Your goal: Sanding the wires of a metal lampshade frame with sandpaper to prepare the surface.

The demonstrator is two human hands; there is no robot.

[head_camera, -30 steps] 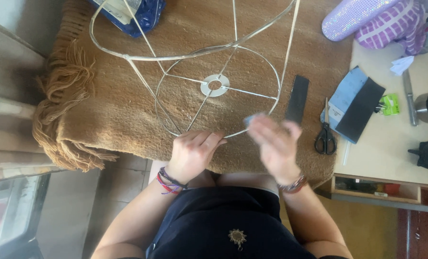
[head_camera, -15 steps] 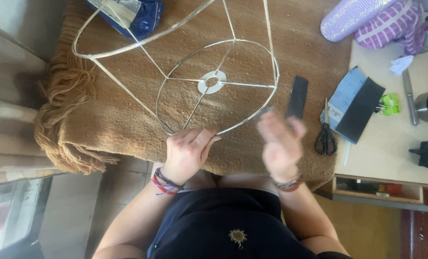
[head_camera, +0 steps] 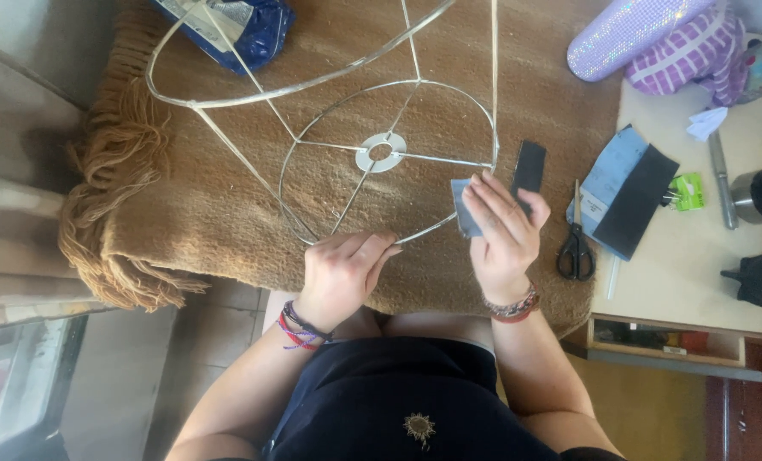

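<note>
The left hand (head_camera: 342,273) is gripping the wire lampshade frame (head_camera: 381,154) at its lower ring, while the right hand (head_camera: 502,229) is pinching a small grey-blue sandpaper piece (head_camera: 461,207) against it.

The person's arms are bare. Thin purple, red and dark cord bracelets (head_camera: 302,328) circle the wrist below the left hand (head_camera: 340,273); a beaded red-and-white bracelet (head_camera: 512,307) sits below the right hand (head_camera: 502,230). A dark garment with a small gold sunburst emblem (head_camera: 419,426) covers the lap.

The lampshade frame (head_camera: 347,154) is thin bare metal wire, dull silver, with a flat metal washer ring (head_camera: 380,152) at its hub. It lies on a rough, woolly brown blanket (head_camera: 227,213) with a fringed edge. At three o'clock, the scissors (head_camera: 576,243) have glossy black handles on a smooth pale surface (head_camera: 680,273).
</note>
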